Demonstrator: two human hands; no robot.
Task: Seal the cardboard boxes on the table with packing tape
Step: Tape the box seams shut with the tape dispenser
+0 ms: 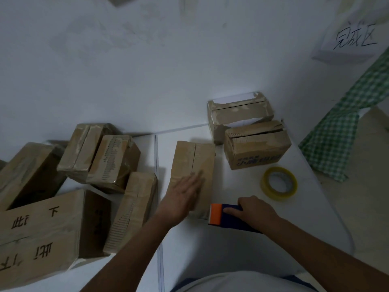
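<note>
Left hand [185, 193] lies flat with fingers straight on the near end of a long cardboard box [192, 169] at the middle of the white table [242, 245]; the box's flaps are closed, with the centre seam showing along its top. Right hand [255, 209] grips a tape dispenser [223, 216] (blue body, orange front end), fingers curled round its top; the dispenser sits just beside the near right corner of that box, its orange end touching or nearly touching the box, which cannot be told. A roll of yellow tape [279, 183] lies flat on the table to the right, apart from both hands. Two more boxes stand behind it: a printed box [257, 147] and, farther back against the wall, a box with white paper [240, 114]. On the left a cluster of boxes [101, 159] lies tilted against one another, with a large open carton [42, 226] in front. Green checked cloth [345, 131] hangs at right, below a handwritten paper sign [353, 41] on the wall
</note>
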